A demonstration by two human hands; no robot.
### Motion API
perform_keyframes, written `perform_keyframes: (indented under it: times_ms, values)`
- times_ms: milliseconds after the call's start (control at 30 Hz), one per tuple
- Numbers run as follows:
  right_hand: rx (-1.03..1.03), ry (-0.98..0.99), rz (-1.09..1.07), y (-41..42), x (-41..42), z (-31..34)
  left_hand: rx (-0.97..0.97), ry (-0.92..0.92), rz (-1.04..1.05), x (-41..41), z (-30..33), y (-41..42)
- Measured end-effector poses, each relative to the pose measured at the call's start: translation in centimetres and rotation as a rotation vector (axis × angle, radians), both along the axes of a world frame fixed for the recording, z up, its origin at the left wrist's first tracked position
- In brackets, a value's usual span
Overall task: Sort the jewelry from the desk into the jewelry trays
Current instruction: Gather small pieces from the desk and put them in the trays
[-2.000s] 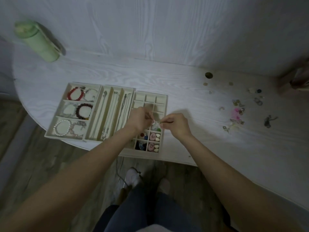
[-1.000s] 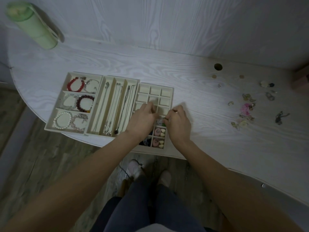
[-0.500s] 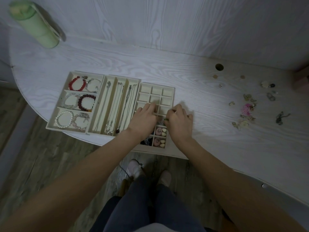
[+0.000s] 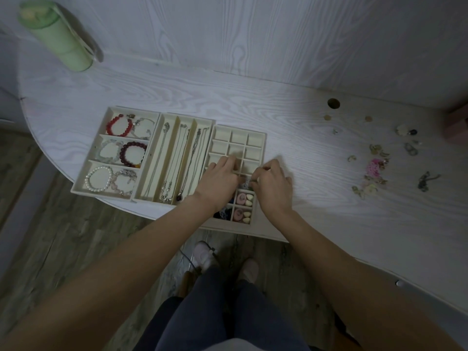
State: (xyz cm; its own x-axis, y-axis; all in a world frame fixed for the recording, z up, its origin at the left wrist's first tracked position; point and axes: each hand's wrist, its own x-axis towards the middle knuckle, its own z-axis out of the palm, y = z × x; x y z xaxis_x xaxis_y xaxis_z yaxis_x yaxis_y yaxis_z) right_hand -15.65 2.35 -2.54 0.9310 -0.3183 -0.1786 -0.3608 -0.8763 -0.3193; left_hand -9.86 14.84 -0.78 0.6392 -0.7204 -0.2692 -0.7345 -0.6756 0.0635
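Note:
Three cream trays stand side by side near the desk's front edge: a bracelet tray, a necklace tray and a grid tray of small compartments. Its nearest cells hold pink and cream pieces. My left hand rests on the grid tray's dividers with fingers stretched forward. My right hand is at the tray's right side, fingertips curled and pinching a small silvery piece over a middle cell. Loose jewelry lies scattered on the desk at the right.
A green bottle lies at the desk's far left. A round cable hole is in the desk near the back wall. The curved front edge runs just below the trays, with my legs and feet beneath it.
Both hands have come down from just above the grid tray onto it, carrying the small silvery piece. In the last half second they have barely moved.

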Motion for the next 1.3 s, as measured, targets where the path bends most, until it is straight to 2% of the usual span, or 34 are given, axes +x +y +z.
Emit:
perform_keyframes:
  times_ms: [133,267,400,533,700,800,1067,1300]
  values:
    - [0.019,-0.023,-0.034,0.2,0.1,-0.1,-0.013,0.002,0.005,-0.1,0.0,0.1]
    - [0.126,-0.119,-0.109,-0.6,0.0,0.3,-0.039,0.042,0.008,-0.2,0.2,0.0]
    - [0.175,-0.105,-0.011,-1.6,-0.5,0.1,-0.044,0.055,0.002,-0.3,0.4,-0.1]
    - [0.046,-0.039,0.168,-1.8,-1.1,0.0,-0.024,0.077,0.029,-0.3,0.4,-0.3]
    - [-0.032,-0.002,0.214,-1.6,-1.0,0.3,-0.023,0.091,0.026,-0.2,0.5,-0.2]
    - [-0.010,-0.014,0.193,-1.7,-0.7,0.1,-0.047,0.105,0.037,-0.1,0.7,-0.2]
    - [0.205,-0.037,0.100,-3.2,-0.1,0.7,-0.111,0.141,0.071,1.2,1.5,-1.6]
    - [0.192,-0.022,-0.029,-7.4,-1.5,1.9,-0.098,0.225,0.109,1.0,2.7,-6.8]
